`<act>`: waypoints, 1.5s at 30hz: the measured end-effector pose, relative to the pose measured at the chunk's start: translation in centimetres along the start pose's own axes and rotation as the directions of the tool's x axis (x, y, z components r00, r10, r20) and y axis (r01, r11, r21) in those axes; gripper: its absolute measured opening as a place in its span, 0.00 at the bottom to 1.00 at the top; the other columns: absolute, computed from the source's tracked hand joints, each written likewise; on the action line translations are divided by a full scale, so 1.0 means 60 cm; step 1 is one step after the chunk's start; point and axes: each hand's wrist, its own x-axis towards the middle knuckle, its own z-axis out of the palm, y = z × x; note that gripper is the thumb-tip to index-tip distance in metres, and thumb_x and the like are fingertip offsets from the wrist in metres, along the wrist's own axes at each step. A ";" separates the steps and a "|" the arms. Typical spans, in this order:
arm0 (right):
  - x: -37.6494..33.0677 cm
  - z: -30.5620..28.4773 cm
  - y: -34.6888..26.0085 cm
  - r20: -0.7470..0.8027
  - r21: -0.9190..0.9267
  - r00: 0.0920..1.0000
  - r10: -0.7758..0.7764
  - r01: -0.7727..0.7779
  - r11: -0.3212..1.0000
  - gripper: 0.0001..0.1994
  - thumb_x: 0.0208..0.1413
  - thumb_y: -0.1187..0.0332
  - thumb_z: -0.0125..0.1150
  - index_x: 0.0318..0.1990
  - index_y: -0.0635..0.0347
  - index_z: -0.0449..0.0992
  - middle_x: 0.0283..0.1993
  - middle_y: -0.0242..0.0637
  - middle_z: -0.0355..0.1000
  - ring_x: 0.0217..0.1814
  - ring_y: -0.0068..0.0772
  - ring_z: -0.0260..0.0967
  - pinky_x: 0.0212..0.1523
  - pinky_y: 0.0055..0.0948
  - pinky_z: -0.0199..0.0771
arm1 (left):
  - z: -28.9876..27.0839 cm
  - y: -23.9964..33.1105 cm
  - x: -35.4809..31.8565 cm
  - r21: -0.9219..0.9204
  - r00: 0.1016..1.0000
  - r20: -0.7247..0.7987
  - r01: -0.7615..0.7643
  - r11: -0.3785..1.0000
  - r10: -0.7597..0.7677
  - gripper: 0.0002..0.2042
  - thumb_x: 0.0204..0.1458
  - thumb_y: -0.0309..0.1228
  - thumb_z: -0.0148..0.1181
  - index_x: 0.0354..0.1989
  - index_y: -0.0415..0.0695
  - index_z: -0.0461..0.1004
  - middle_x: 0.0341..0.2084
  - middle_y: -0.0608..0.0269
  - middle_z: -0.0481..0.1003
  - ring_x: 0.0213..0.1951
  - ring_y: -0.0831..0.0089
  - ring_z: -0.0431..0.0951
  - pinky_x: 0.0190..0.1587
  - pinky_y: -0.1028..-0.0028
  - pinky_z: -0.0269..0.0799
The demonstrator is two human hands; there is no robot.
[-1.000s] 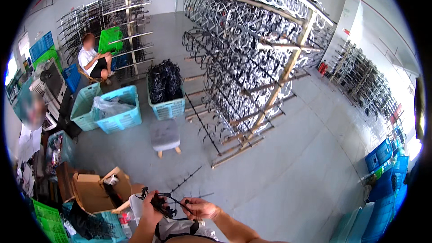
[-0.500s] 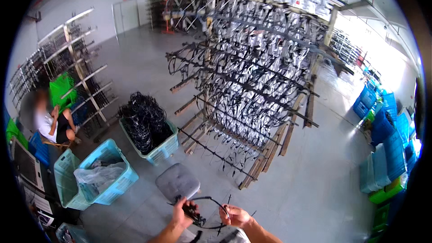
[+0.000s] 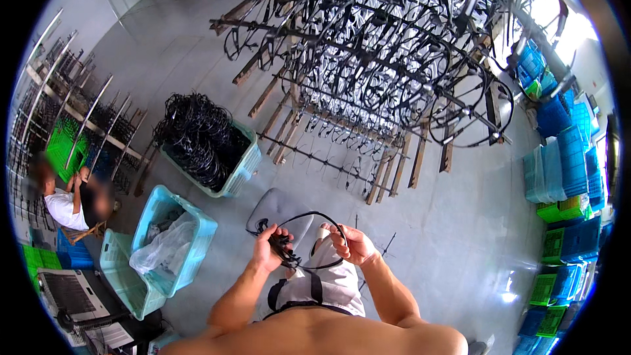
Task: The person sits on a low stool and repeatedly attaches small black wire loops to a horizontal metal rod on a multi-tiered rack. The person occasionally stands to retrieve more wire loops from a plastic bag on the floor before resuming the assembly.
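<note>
My left hand (image 3: pixel 270 248) is closed around a bunch of thin black cables (image 3: pixel 281 247) in front of my lap. From that bunch a black loop (image 3: pixel 315 213) curves across to my right hand (image 3: pixel 353 245), whose fingers pinch its right side. The two hands are a short way apart, at about the same height. Fingers hide the exact ends of the loop. Behind my left hand is a stool with a grey seat (image 3: pixel 287 208).
A tall rack (image 3: pixel 368 52) hung with many black loops stands ahead. Left of it are a crate (image 3: pixel 246 169) heaped with black coils and a light-blue crate (image 3: pixel 202 243) holding clear plastic. A seated person (image 3: pixel 66 207) is at far left. Blue and green crates (image 3: pixel 565 207) line the right.
The view has tipped further down and come closer to the rack, bringing my forearms and legs into sight. Both hands keep hold of the cables and loop.
</note>
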 end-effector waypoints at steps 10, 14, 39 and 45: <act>0.146 -0.149 -0.167 0.126 -0.219 0.988 0.088 -0.059 0.974 0.14 0.59 0.62 0.51 0.44 0.65 0.66 0.28 0.33 0.67 0.21 0.22 0.62 0.19 0.19 0.64 | -0.015 0.147 0.295 0.725 0.953 -0.128 0.278 0.629 -0.274 0.10 0.53 0.40 0.56 0.29 0.46 0.73 0.26 0.66 0.75 0.34 0.69 0.77 0.29 0.72 0.67; 0.221 -0.221 -0.171 0.075 -0.267 0.996 0.040 -0.019 0.963 0.13 0.60 0.61 0.50 0.43 0.61 0.66 0.27 0.32 0.68 0.23 0.21 0.64 0.22 0.18 0.64 | -0.057 0.168 0.406 0.648 0.910 -0.073 0.354 0.675 -0.407 0.09 0.53 0.38 0.57 0.33 0.45 0.72 0.25 0.65 0.75 0.31 0.70 0.77 0.27 0.72 0.70; 0.692 -0.718 0.188 -0.248 -0.792 0.735 -0.632 -0.529 -0.304 0.11 0.55 0.60 0.52 0.37 0.57 0.65 0.26 0.28 0.67 0.25 0.28 0.62 0.28 0.26 0.64 | -0.208 0.176 0.539 0.875 0.931 0.287 -0.160 0.456 -0.225 0.12 0.46 0.42 0.57 0.23 0.47 0.76 0.14 0.64 0.72 0.14 0.71 0.70 0.17 0.72 0.63; 0.536 -0.654 0.173 -0.205 -0.867 0.854 -0.478 -0.385 -0.316 0.11 0.54 0.62 0.52 0.38 0.59 0.66 0.28 0.31 0.68 0.27 0.29 0.65 0.30 0.27 0.66 | -0.282 0.215 0.628 0.769 0.783 0.597 -0.497 0.401 -0.175 0.12 0.49 0.35 0.48 0.30 0.42 0.77 0.23 0.69 0.72 0.24 0.82 0.66 0.28 0.81 0.60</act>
